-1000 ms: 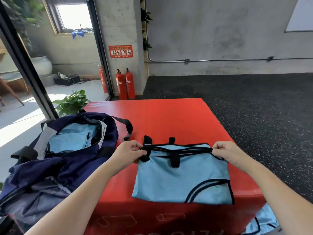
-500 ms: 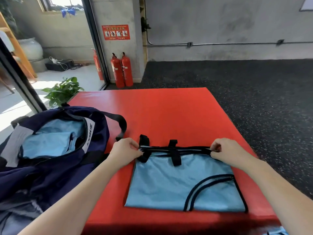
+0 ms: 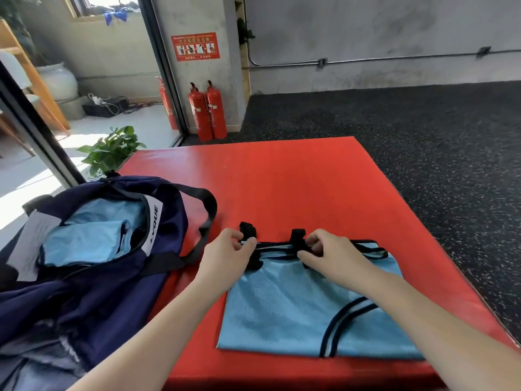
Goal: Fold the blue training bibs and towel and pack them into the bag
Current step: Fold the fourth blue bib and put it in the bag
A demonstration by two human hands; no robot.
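Sliding inward from the bib's (image 3: 307, 309) right corner, the right hand (image 3: 334, 256) pinched its black trim at mid-edge. The left hand (image 3: 225, 255) pinched the left corner; the bib's long axis ran left-right, the open navy bag (image 3: 93, 249) lay leftward on the red mat (image 3: 296, 187).

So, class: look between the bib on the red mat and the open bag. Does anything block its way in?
Nothing visible does. The bib lies on the red mat right of the bag; only the bag's slack black strap lies between. The bag's mouth is open, with folded blue fabric already inside.
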